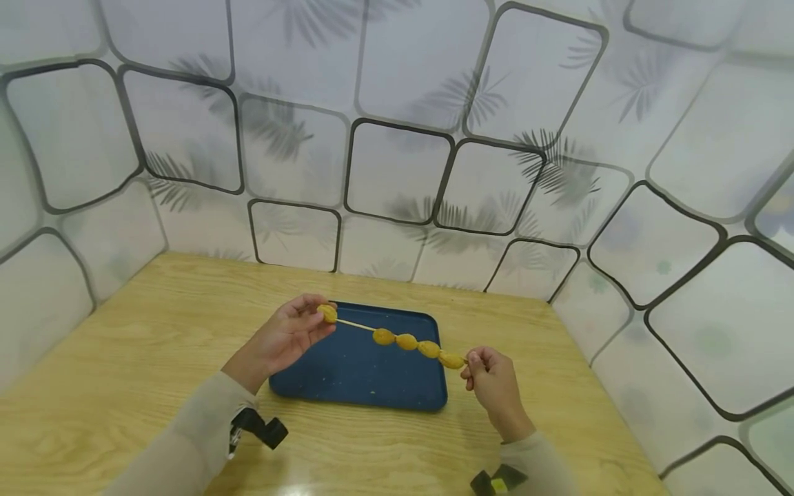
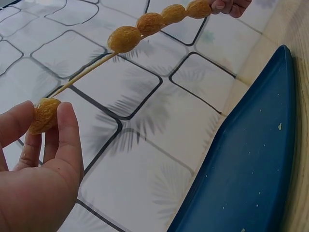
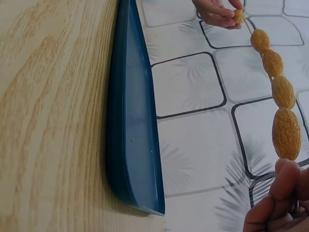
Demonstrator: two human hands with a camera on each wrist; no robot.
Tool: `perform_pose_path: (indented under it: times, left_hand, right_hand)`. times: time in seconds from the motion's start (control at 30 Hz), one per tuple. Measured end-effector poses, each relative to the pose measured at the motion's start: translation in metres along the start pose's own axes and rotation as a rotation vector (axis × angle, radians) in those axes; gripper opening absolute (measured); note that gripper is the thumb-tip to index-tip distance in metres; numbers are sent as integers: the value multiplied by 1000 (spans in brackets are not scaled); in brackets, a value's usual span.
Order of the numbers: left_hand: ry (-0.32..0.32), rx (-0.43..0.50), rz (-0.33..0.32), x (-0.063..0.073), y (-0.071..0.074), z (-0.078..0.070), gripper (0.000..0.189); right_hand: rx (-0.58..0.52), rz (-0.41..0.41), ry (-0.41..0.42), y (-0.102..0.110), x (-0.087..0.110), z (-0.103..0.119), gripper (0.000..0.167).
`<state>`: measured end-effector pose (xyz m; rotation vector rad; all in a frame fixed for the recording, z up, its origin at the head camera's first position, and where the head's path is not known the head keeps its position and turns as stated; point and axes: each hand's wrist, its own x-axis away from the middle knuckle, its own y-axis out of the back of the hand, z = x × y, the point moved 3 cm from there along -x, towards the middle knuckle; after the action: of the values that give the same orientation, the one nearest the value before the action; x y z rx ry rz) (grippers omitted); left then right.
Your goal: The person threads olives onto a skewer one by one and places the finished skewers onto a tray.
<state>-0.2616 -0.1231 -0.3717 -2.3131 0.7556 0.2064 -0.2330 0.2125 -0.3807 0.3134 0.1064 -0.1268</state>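
A thin wooden skewer (image 1: 355,324) is held over the tray, running between both hands. Several wrinkled, golden-brown oval food pieces (image 1: 406,342) are threaded close together along its right part. My left hand (image 1: 291,334) pinches one more such piece (image 2: 46,116) between thumb and fingers, at the skewer's left end. A bare stretch of stick separates that piece from the others. At the opposite end, my right hand (image 1: 494,382) grips the skewer just below the last piece (image 3: 287,134); its fingers hide that end of the stick.
A dark blue rectangular tray (image 1: 372,386) with a raised rim lies on the wood-grain table (image 1: 155,331), a few small crumbs on it. Patterned panels (image 1: 397,172) stand close behind the table and along both sides.
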Motion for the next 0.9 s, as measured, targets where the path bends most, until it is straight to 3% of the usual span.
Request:
perform_pose_path:
  times: [0.47,0.9]
  left_hand:
    - [-54,-58,56,3,5,3,29]
    - [-44,-102,30,4,3,3,28]
  right_hand:
    - [-24,20,-14,0,1,-2,20]
    - [-5,25,-27,-1,3,-1,20]
